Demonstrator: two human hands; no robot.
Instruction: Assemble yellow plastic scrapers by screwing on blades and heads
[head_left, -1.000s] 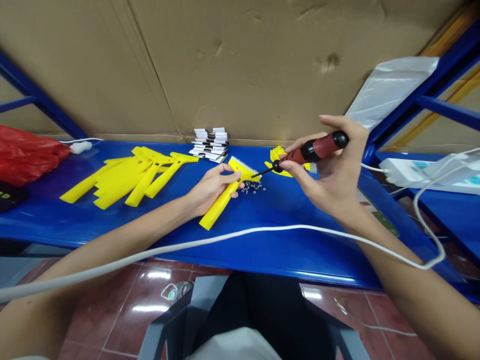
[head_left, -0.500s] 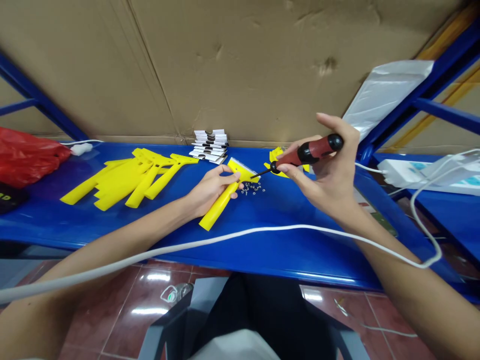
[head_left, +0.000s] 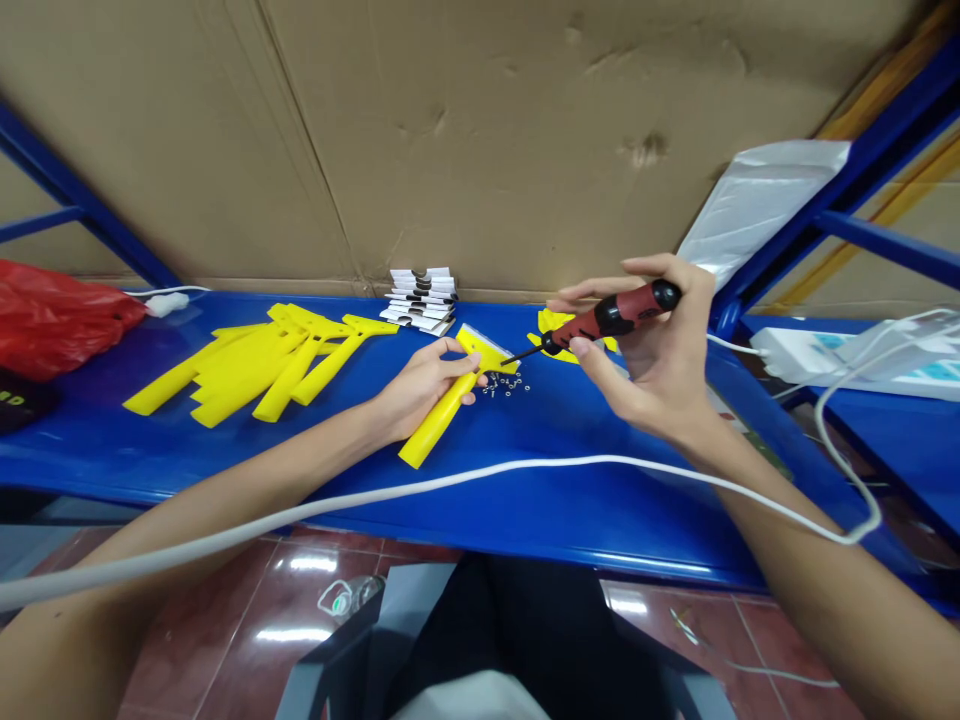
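My left hand (head_left: pixel 431 388) is closed around the neck of a yellow scraper (head_left: pixel 439 420), its head tilted up and away from me with a pale blade strip along the edge. A red and black screwdriver (head_left: pixel 611 315) is held in my right hand (head_left: pixel 664 365), its dark shaft pointing left. The tip meets the right part of the scraper head; whether it sits in a screw is too small to see. Small screws and nuts (head_left: pixel 506 383) lie scattered on the blue table just behind the scraper. Behind the screwdriver are small yellow parts (head_left: pixel 551 320), partly hidden by my right hand.
Several yellow scraper handles (head_left: pixel 251 365) lie piled at left, near a red plastic bag (head_left: pixel 64 315). White blade packets (head_left: pixel 421 300) are stacked by the cardboard wall. A white cable (head_left: pixel 525 463) crosses in front of the table (head_left: pixel 570 510). A power strip (head_left: pixel 862 357) is at right.
The fingers of my right hand have shifted on the screwdriver handle, which appears turned and sits slightly lower. My left hand keeps the same hold on the scraper. The whole view has shifted slightly.
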